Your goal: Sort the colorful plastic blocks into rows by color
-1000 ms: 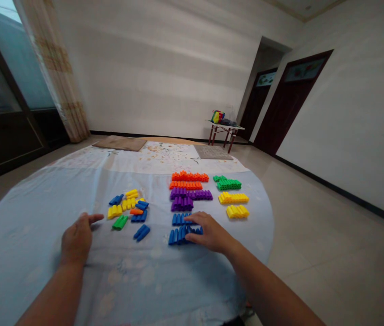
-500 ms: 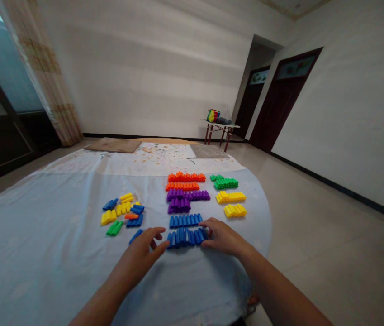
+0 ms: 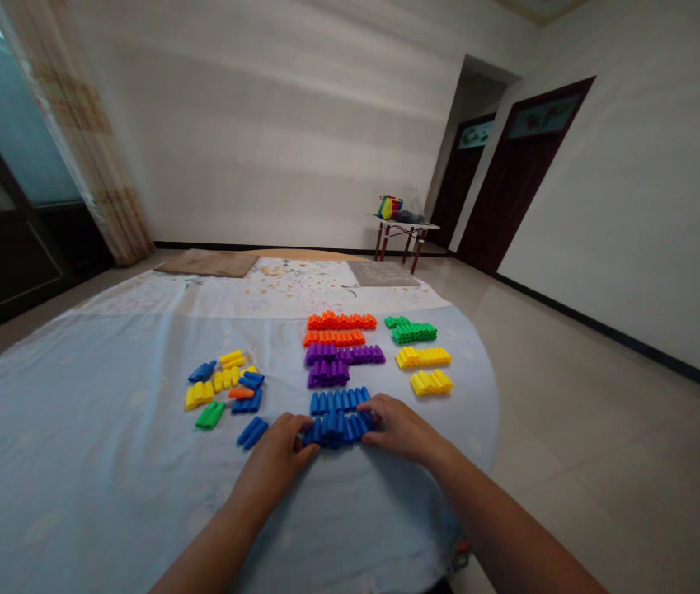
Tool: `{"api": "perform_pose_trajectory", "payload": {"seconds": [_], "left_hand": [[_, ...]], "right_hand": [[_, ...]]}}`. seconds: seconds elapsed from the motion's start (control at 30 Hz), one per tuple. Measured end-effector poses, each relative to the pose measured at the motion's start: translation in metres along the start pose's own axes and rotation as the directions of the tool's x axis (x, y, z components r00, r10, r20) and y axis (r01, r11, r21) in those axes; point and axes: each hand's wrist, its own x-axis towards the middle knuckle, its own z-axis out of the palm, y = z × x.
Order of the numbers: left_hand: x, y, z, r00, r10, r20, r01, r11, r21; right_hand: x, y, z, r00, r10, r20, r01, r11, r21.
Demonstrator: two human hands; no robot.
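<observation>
A near row of blue plastic tube-shaped pieces (image 3: pixel 335 430) lies on the tablecloth between my two hands. My left hand (image 3: pixel 279 454) grips the row's left end between thumb and fingers. At the right end, my right hand (image 3: pixel 402 429) holds the row the same way, its index finger close to the row behind. That second blue row (image 3: pixel 332 402) lies just beyond, parallel to the first. Some pieces in the near row are stacked on others. A loose blue pair (image 3: pixel 252 432) rests left of my left hand.
Purple rows (image 3: pixel 328 374) and orange rows (image 3: pixel 340 322) lie farther back. Yellow (image 3: pixel 431 382) and green rows (image 3: pixel 415 332) stand to the right, near the round table's edge. Mixed pieces, including a green pair (image 3: pixel 209 415), are scattered left. Two mats (image 3: pixel 207 263) lie at the far side.
My left hand has moved right and closed on the left end of the near blue row. The row's pieces are bunched closer together, and the loose blue pair shows more fully.
</observation>
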Motion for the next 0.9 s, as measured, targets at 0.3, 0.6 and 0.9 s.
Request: {"api": "perform_pose_trajectory", "payload": {"seconds": [0.3,0.6,0.9], "left_hand": [[-0.012,-0.004,-0.031,0.994,-0.035,-0.102,0.025,0.995,-0.098],[0.003,-0.087,-0.100,0.652,-0.387,-0.652,0.177,0.914,-0.366],[-0.001,-0.121,-0.089,0.553,-0.422,-0.719,0.185,0.903,-0.387]], "right_hand": [[-0.002,-0.019,-0.015,0.990,-0.109,-0.086,0.115,0.992,0.060],[0.056,-0.099,0.015,0.918,-0.394,0.050,0.395,0.918,-0.034],[0.101,-0.129,0.071,0.799,-0.506,0.325,0.593,0.749,-0.295]]}}
